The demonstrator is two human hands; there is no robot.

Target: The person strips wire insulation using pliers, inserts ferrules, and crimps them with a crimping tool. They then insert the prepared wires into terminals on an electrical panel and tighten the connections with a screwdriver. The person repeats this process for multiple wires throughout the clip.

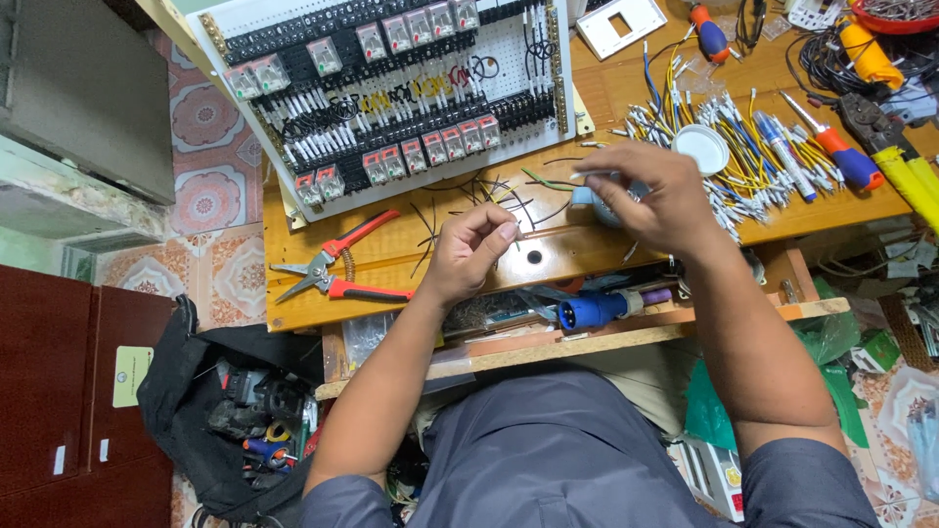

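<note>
My left hand [472, 249] hovers over the wooden bench [391, 256], fingers pinched together on the end of a thin dark wire [548, 233]. My right hand [653, 196] is curled over a small pale-blue roll [595, 202] and pinches a short white-tipped wire piece near its fingertips. A thin green wire [545, 182] lies just left of those fingers. Behind both hands stands a white perforated panel [391, 88] carrying rows of relays and black terminal blocks.
Red-handled snips [335, 268] lie left of my left hand. A heap of yellow and blue ferruled wires [729, 137], a white lid [701, 149], screwdrivers [831, 147] and a crimper [885, 137] crowd the right. A blue plug [587, 310] rests on the lower shelf, a black tool bag [230, 411] on the floor.
</note>
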